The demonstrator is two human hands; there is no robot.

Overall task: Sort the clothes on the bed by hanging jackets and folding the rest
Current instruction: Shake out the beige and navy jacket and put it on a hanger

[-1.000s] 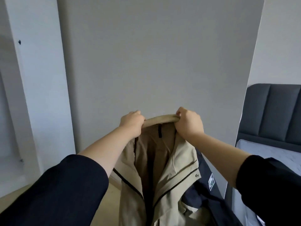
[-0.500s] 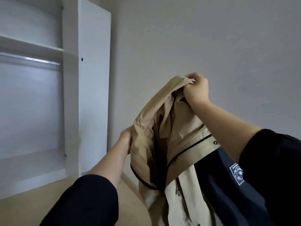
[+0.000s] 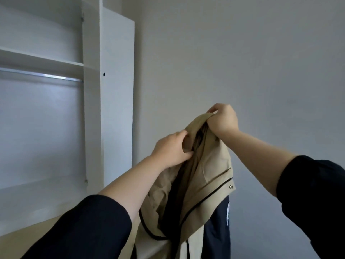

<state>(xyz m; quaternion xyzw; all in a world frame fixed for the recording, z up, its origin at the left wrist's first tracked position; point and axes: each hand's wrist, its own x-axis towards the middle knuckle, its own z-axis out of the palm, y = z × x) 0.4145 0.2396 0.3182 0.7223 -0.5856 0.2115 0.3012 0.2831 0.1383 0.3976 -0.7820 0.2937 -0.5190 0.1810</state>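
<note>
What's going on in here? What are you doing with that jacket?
A person is holding a tan jacket up in the air with both hands. The right hand grips the top of the collar, and the left hand pinches the cloth just below it. The rest of the jacket hangs down. An open white wardrobe with a metal rail stands to the left. The jacket is not on the rail yet, and no hanger shows.
</note>
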